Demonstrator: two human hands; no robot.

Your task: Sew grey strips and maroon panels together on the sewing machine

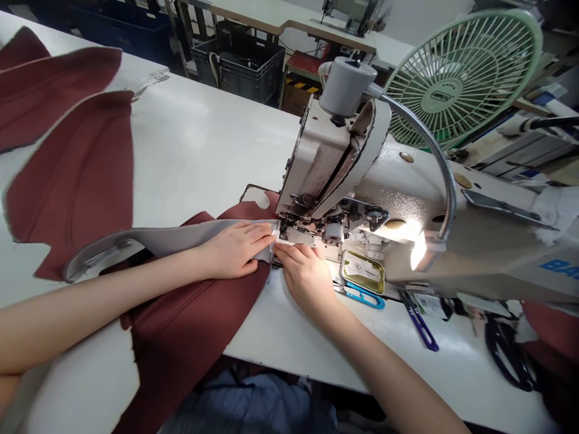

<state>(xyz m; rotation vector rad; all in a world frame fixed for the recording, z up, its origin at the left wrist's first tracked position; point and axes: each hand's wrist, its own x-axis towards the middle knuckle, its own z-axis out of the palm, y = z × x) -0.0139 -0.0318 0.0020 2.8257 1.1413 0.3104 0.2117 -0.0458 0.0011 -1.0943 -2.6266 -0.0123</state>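
Left hand [235, 248]: laid flat on grey strip [174, 237];
Right hand [310, 276]: half-curled beside sewing machine [312, 160]; cannot tell if gripping

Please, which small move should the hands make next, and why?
Probably guide the grey strip slightly toward the needle area, keeping fingers clear: its end lies beside the sewing machine head, the left hand lies flat on it, and the right hand's fingertips are at its end.
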